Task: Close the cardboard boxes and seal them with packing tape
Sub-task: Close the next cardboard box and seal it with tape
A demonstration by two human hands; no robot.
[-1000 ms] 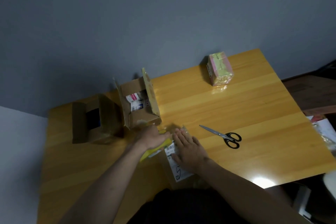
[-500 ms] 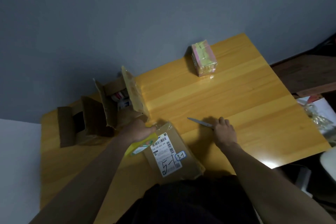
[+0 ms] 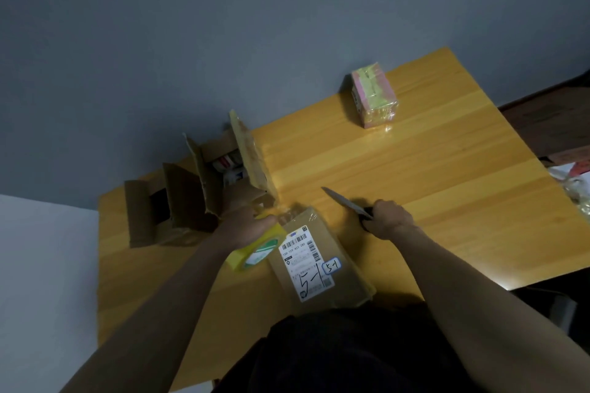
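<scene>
A: Largest item?
B: Wooden tabletop (image 3: 431, 188), carrying everything.

A: Boxes?
B: Two open cardboard boxes: one (image 3: 223, 169) just beyond the left grip with flaps up, another (image 3: 150, 214) further to its left. One closed labelled box (image 3: 322, 262) between the two grips, at the near edge. A taped pink-and-yellow box (image 3: 375, 94) well beyond the right grip.

A: Grips?
B: Left hand (image 3: 245, 223) curled around a yellow tape dispenser (image 3: 255, 252) touching the labelled box. Right hand (image 3: 388, 218) clasping the scissors (image 3: 346, 202), blades pointing away to the left.
</scene>
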